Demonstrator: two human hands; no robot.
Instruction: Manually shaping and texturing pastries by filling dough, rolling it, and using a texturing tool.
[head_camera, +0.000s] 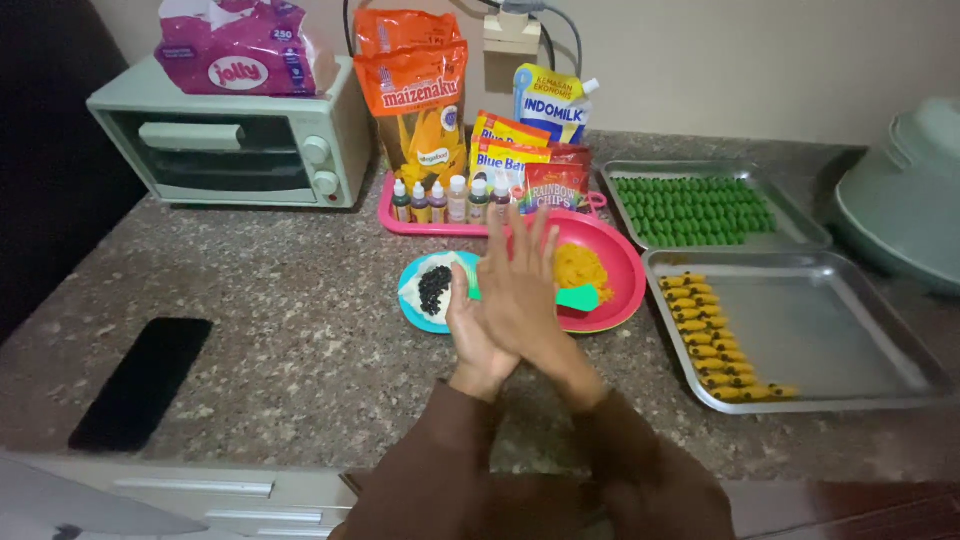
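Grip: right hand (522, 285) is laid flat over left hand (472, 335), palms pressed together, fingers straight; whether anything is held between them cannot be told
Just beyond: red bowl (618, 262) with yellow dough (582, 268); blue dish (412, 305) of dark chips (434, 288)
To the right: tray (830, 335) with a row of yellow pieces (712, 338)
Far right: tray of green pieces (692, 208)

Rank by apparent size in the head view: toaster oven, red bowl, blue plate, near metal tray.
Largest to smallest:
near metal tray and toaster oven, too close to separate
red bowl
blue plate
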